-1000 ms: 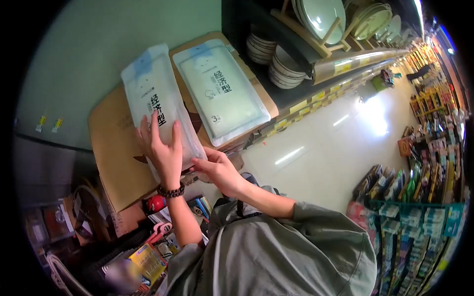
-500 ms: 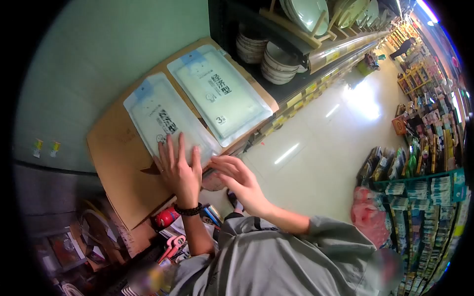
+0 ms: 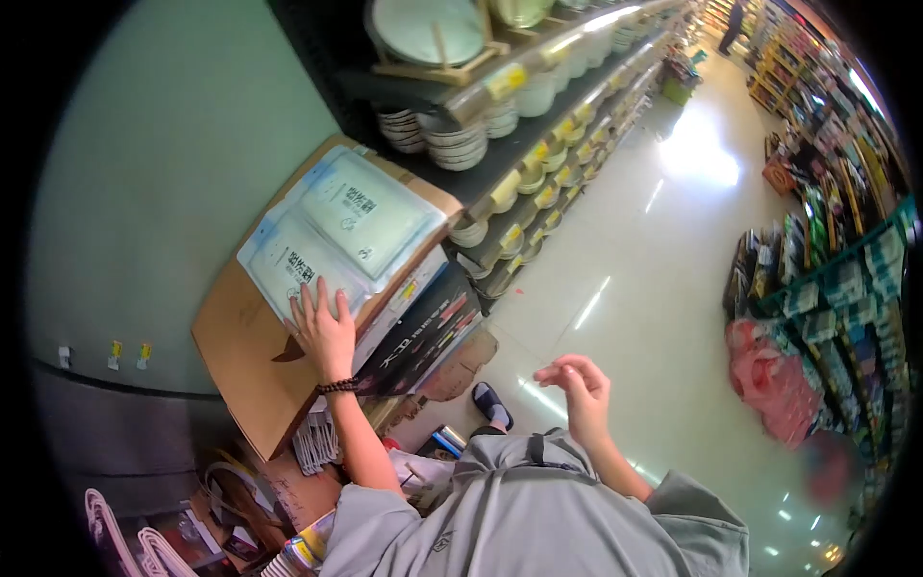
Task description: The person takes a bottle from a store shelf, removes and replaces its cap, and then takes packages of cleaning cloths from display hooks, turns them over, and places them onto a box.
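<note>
Two flat pale plastic packets with dark Chinese lettering lie side by side on a brown cardboard sheet [image 3: 236,351]. My left hand [image 3: 325,332] rests flat, fingers spread, on the lower end of the nearer packet [image 3: 300,262]; a dark beaded bracelet circles that wrist. The farther packet [image 3: 370,213] lies just beyond, its upper face untouched. Over the aisle floor, away from the packets, my right hand [image 3: 585,389] hangs in the air with its fingers loosely bent and nothing visible in it.
Below the cardboard stands a dark printed box [image 3: 423,332]. Shelves with stacked bowls [image 3: 454,144] and a plate on a wooden stand [image 3: 428,29] run along the aisle. A pink plastic bag [image 3: 769,380] sits by the right racks. A person [image 3: 733,27] stands far off.
My right hand has moved away from the packets, out over the aisle. My left hand remains on the nearer packet, which now lies closer against the other. The camera view has shifted.
</note>
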A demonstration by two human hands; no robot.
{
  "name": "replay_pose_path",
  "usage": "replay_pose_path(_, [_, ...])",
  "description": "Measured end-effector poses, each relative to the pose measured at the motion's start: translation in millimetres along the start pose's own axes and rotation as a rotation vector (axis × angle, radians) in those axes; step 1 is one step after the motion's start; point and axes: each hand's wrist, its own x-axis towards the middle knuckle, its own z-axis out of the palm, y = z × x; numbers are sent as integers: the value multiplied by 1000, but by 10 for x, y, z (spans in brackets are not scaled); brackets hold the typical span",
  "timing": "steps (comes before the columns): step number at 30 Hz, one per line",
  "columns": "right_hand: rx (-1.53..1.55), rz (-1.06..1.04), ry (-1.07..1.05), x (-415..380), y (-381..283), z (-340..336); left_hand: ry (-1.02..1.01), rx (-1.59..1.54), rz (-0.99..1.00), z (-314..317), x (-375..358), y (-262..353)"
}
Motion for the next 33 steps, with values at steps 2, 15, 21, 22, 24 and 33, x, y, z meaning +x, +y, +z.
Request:
replay_pose_path(2, [35, -73, 132, -199, -95, -312, 67, -18, 24, -26, 0, 33])
replay_pose_path(15, [-133, -497, 800, -1884, -789, -2230, -502, -895, 722, 307, -2788, 2549])
replay_pose_path(21, [-61, -448, 957, -2649, -833, -2849, -1116, -706, 1689, -620, -4256, 3858])
replay_pose_path(22, [-89, -464, 983, -2760, -812, -2949, -1053, -707, 1788, -686, -4381, 3989])
replay_pose_path(24, [-73, -499, 1068, -2938, -713, -3152, -975, -641, 1958, -823, -4567, 4269])
replay_pose_path(33, [-86, -492, 1437, -3687, -834, -4049, -1183, -608, 2214, -539, -5329, 5439])
